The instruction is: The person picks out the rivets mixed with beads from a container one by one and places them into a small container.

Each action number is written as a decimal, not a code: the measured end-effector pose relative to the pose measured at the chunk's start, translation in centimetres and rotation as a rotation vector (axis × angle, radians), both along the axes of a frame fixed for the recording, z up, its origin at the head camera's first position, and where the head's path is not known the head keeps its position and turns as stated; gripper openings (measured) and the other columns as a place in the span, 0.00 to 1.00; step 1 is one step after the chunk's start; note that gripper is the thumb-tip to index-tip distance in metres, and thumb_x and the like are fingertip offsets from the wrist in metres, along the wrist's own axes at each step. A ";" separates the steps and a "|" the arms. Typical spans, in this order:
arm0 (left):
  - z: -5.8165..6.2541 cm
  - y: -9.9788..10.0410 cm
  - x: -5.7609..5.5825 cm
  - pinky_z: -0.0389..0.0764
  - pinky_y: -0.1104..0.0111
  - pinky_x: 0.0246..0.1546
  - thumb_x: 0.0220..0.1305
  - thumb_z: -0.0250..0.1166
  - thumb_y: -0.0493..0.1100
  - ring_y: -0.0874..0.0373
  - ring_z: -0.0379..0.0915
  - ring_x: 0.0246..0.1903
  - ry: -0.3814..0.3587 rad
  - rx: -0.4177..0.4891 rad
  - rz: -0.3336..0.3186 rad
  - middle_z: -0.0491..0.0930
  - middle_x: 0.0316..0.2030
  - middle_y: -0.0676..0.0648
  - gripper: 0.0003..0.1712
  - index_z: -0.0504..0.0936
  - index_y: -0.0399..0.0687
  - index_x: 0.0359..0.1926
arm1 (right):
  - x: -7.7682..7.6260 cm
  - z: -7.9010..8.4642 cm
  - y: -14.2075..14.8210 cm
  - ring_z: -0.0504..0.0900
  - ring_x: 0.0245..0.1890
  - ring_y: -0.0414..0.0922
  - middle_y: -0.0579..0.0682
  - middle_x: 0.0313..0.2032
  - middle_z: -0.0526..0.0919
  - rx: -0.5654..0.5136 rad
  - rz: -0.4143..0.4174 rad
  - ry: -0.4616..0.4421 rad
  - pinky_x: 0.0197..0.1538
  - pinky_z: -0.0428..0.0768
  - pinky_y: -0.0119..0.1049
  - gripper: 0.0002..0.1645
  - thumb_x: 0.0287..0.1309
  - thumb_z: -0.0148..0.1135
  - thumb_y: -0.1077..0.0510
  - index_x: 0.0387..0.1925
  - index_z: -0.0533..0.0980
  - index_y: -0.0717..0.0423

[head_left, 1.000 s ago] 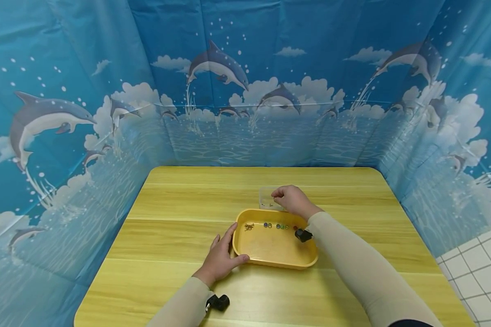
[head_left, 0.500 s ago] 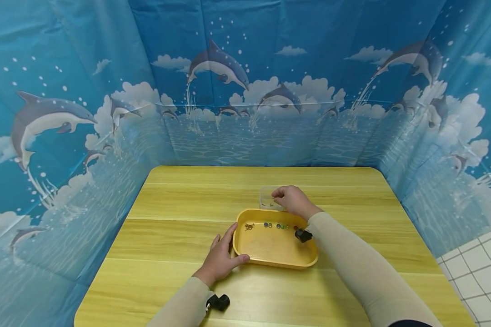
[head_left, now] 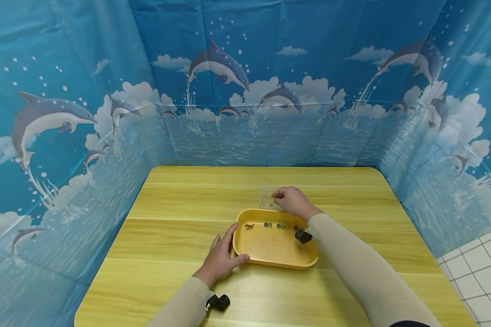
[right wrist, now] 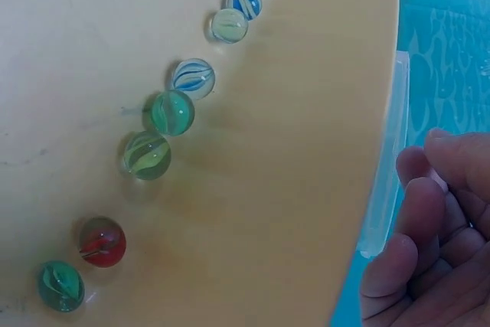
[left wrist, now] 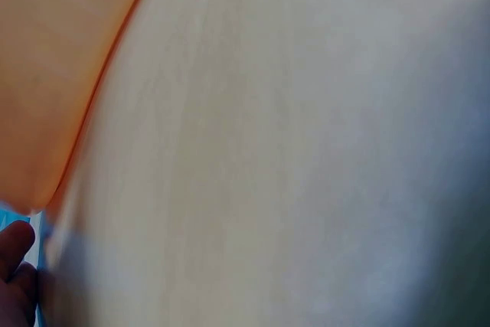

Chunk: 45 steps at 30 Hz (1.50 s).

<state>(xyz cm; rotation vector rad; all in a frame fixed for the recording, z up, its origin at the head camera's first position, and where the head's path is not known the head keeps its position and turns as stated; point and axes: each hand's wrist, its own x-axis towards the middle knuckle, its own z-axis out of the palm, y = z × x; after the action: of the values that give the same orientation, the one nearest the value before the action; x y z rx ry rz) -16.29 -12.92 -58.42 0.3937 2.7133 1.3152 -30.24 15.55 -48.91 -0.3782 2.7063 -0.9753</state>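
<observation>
A yellow plastic tray [head_left: 270, 247] sits on the table. My left hand [head_left: 221, 258] rests against its left end, straight fingers along the side and thumb at the near rim. Beyond the tray's far rim stands a small clear box [head_left: 266, 196] with a few tiny pieces in it. My right hand [head_left: 292, 200] reaches over that rim to the box, thumb and fingertips close together; I cannot tell if they hold a tiny piece. Along the tray's far side lie a little heap of gold-coloured metal pieces [head_left: 249, 226] and several glass marbles, including a red marble [right wrist: 102, 242].
The wooden table [head_left: 172, 245] extends around the tray on all sides. Blue dolphin curtains [head_left: 270, 136] enclose its back and sides. White tiles [head_left: 483, 272] show at the lower right.
My right hand dips very slightly at the clear box. The left hand, the tray and the marbles stay where they were.
</observation>
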 end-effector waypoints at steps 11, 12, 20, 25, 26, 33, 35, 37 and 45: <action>0.0 0.0 0.0 0.41 0.39 0.83 0.61 0.73 0.70 0.36 0.57 0.79 0.011 -0.003 0.001 0.67 0.78 0.47 0.61 0.49 0.66 0.85 | 1.2 1.0 -1.4 0.85 0.55 0.51 0.54 0.56 0.87 -0.006 0.050 0.053 0.57 0.86 0.50 0.19 0.77 0.59 0.54 0.61 0.83 0.56; 0.0 0.0 0.0 0.41 0.39 0.83 0.61 0.73 0.69 0.37 0.57 0.79 0.011 -0.003 0.001 0.67 0.78 0.46 0.61 0.49 0.66 0.85 | 1.3 1.0 -1.6 0.85 0.55 0.51 0.54 0.56 0.87 -0.007 0.055 0.056 0.57 0.86 0.50 0.19 0.77 0.59 0.54 0.61 0.83 0.55; 0.1 0.1 0.0 0.40 0.38 0.83 0.62 0.73 0.68 0.37 0.58 0.79 0.009 -0.003 -0.003 0.68 0.78 0.46 0.60 0.49 0.65 0.85 | 2.2 1.2 -2.8 0.86 0.47 0.45 0.50 0.50 0.88 -0.035 0.072 0.046 0.52 0.87 0.45 0.18 0.75 0.62 0.54 0.60 0.84 0.55; 0.0 0.1 -0.1 0.40 0.39 0.83 0.63 0.73 0.66 0.40 0.63 0.77 0.023 -0.008 -0.015 0.68 0.77 0.46 0.60 0.49 0.63 0.86 | 2.8 1.2 -3.4 0.86 0.44 0.42 0.49 0.48 0.88 -0.033 0.101 0.025 0.50 0.87 0.44 0.19 0.75 0.62 0.55 0.61 0.82 0.58; 0.1 0.1 -0.1 0.40 0.39 0.83 0.63 0.73 0.66 0.41 0.65 0.76 0.025 -0.009 -0.017 0.68 0.77 0.46 0.60 0.49 0.62 0.86 | 2.9 1.1 -3.5 0.85 0.43 0.42 0.49 0.48 0.88 -0.029 0.108 0.026 0.49 0.87 0.44 0.19 0.75 0.63 0.55 0.61 0.83 0.58; 0.3 0.0 -0.1 0.39 0.39 0.83 0.63 0.73 0.66 0.46 0.68 0.75 0.034 -0.010 -0.026 0.68 0.78 0.46 0.60 0.50 0.57 0.85 | 3.3 0.3 -4.2 0.83 0.40 0.40 0.48 0.46 0.88 -0.003 0.133 0.056 0.44 0.85 0.39 0.16 0.73 0.65 0.57 0.57 0.84 0.56; 0.3 0.0 -0.1 0.39 0.39 0.83 0.64 0.73 0.65 0.46 0.68 0.75 0.032 -0.014 -0.027 0.67 0.78 0.46 0.60 0.49 0.57 0.85 | 3.4 0.1 -4.3 0.83 0.39 0.40 0.48 0.46 0.88 0.003 0.137 0.056 0.43 0.85 0.38 0.15 0.73 0.65 0.57 0.57 0.85 0.56; 0.3 0.1 -0.1 0.40 0.39 0.83 0.64 0.73 0.64 0.46 0.69 0.75 0.033 -0.014 -0.029 0.67 0.78 0.45 0.59 0.49 0.57 0.86 | 3.4 0.0 -4.3 0.83 0.38 0.40 0.48 0.46 0.88 0.011 0.141 0.054 0.42 0.84 0.38 0.16 0.72 0.66 0.57 0.57 0.85 0.56; 0.3 0.1 -0.1 0.40 0.38 0.82 0.65 0.73 0.63 0.45 0.72 0.72 0.037 -0.014 -0.029 0.70 0.76 0.45 0.59 0.49 0.58 0.86 | 3.8 -0.7 -4.5 0.83 0.37 0.39 0.48 0.46 0.88 0.049 0.167 0.045 0.42 0.84 0.37 0.17 0.72 0.66 0.58 0.58 0.84 0.56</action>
<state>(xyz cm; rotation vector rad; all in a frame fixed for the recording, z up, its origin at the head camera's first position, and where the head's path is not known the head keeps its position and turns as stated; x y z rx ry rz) -16.39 -12.83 -58.13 0.4586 2.7341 1.2931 -26.49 11.04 -49.56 -0.6121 2.6805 -0.8624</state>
